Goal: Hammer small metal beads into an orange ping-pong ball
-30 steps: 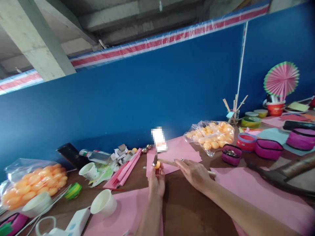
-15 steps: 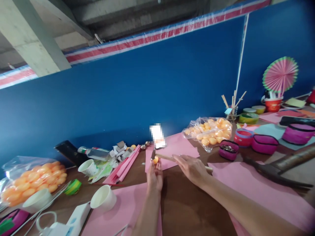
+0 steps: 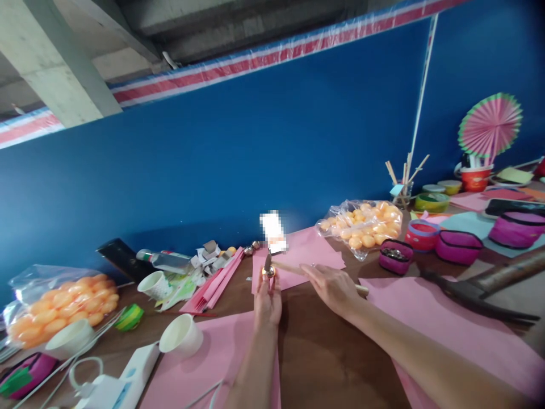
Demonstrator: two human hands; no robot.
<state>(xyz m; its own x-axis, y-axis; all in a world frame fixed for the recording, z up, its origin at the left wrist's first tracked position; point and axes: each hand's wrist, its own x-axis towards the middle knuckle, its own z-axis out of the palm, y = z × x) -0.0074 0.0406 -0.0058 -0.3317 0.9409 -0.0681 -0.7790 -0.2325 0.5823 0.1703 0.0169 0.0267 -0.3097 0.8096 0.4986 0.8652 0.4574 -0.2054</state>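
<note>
Left hand (image 3: 267,300) pinches small orange ball (image 3: 269,272); right hand (image 3: 332,288) grips wooden-handled tool (image 3: 293,269), metal tip on ball.

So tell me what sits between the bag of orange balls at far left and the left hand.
In the head view, between bag of orange balls and left hand: two white paper cups and green tape roll.

no text, label or number is readable anywhere.

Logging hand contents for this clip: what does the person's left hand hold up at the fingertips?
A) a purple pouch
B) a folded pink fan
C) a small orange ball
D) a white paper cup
C: the left hand pinches a small orange ball at its fingertips, while the white paper cup sits apart on the table.
</note>
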